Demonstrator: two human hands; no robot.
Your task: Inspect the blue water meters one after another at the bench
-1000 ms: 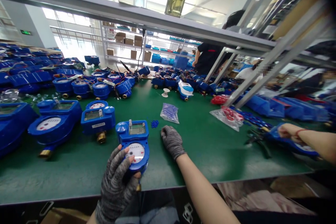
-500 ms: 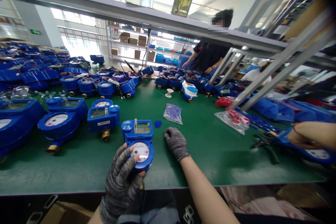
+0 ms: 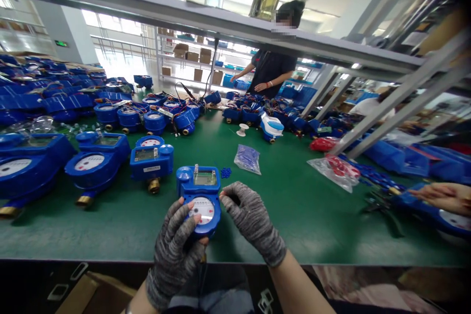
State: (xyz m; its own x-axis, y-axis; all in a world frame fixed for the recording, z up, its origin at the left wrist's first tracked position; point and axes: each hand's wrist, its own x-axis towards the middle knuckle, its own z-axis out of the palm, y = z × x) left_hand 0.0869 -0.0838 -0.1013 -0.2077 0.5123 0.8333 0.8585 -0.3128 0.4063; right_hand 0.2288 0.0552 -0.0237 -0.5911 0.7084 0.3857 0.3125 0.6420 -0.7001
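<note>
A blue water meter [image 3: 200,196] with a white dial and a small display lies near the front edge of the green table [image 3: 287,216]. My left hand [image 3: 176,250], in a grey knit glove, grips its lower left side with the thumb on the dial. My right hand [image 3: 250,218], gloved too, has its fingers pinched together at the meter's right edge; I cannot make out anything in the pinch. A few small blue caps [image 3: 225,172] lie just beyond the meter.
Rows of blue meters [image 3: 97,164] fill the left and back. A clear bag of blue parts [image 3: 248,158] and a bag of red parts [image 3: 336,169] lie mid-table. Another person's hand [image 3: 441,194] rests on a meter at right. A person in black [image 3: 270,66] stands beyond the table.
My right hand has come back from the table near the blue caps to the meter's right edge. The left hand keeps its grip on the meter.
</note>
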